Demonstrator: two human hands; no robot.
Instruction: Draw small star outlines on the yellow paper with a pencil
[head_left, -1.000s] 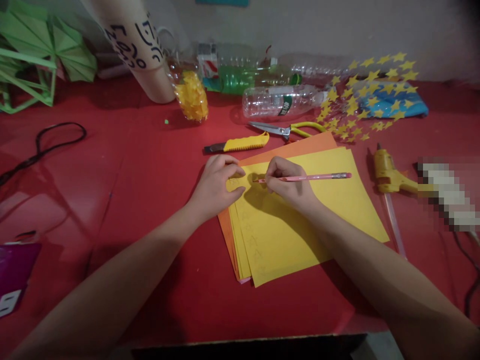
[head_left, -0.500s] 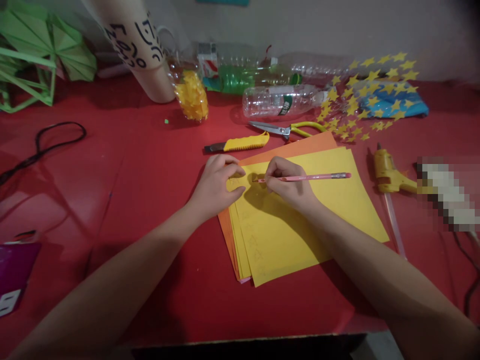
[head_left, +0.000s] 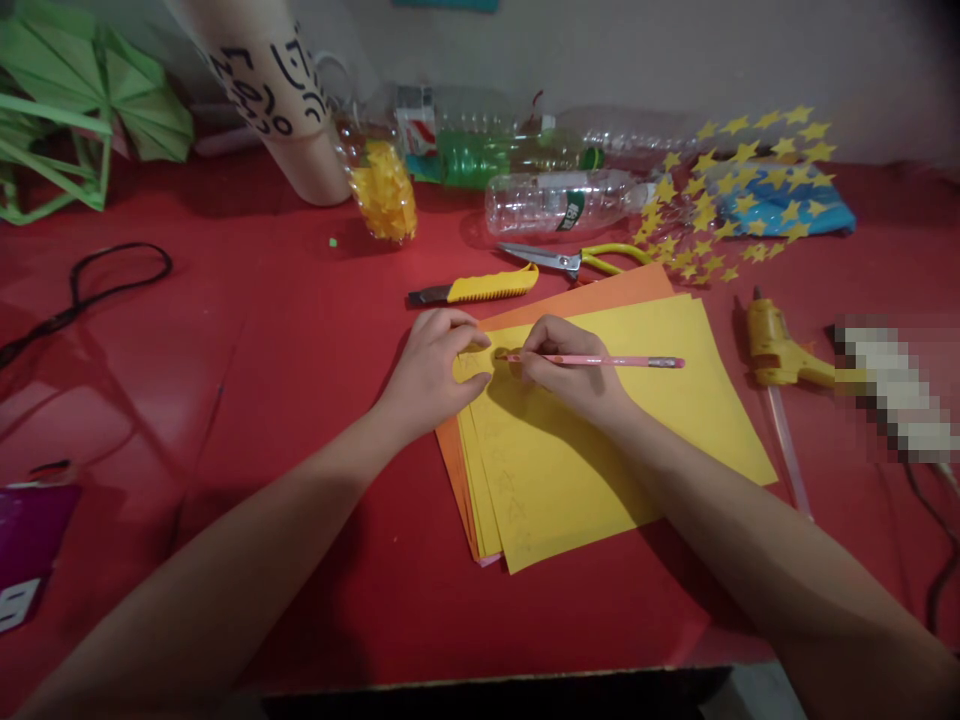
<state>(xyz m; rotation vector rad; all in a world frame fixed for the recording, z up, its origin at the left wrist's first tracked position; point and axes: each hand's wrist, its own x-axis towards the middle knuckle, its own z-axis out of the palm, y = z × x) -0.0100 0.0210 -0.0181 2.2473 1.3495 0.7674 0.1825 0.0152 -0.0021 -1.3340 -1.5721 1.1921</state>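
A pink pencil (head_left: 622, 361) is pinched in my right hand (head_left: 574, 365), its tip at the upper left part of a yellow paper sheet (head_left: 600, 480). My left hand (head_left: 439, 365) rests at the sheet's left edge, fingers apart, thumb and forefinger curving around faint pencil marks. Small star outlines run down the left side of the sheet. Under it lie more yellow sheets and an orange sheet (head_left: 585, 299). Just beyond the paper are a yellow utility knife (head_left: 480, 288) and yellow-handled scissors (head_left: 544, 257).
Behind lie clear plastic bottles (head_left: 559, 203) and a bottle piece covered with yellow stars (head_left: 705, 210). A cup of yellow paper pieces (head_left: 384, 195) stands by a tall white cup (head_left: 304, 150). A yellow glue gun (head_left: 769, 345) lies right, a black cord (head_left: 75, 290) left.
My right hand and the pencil have shifted slightly left, toward my left hand. My left hand and the paper stay in place.
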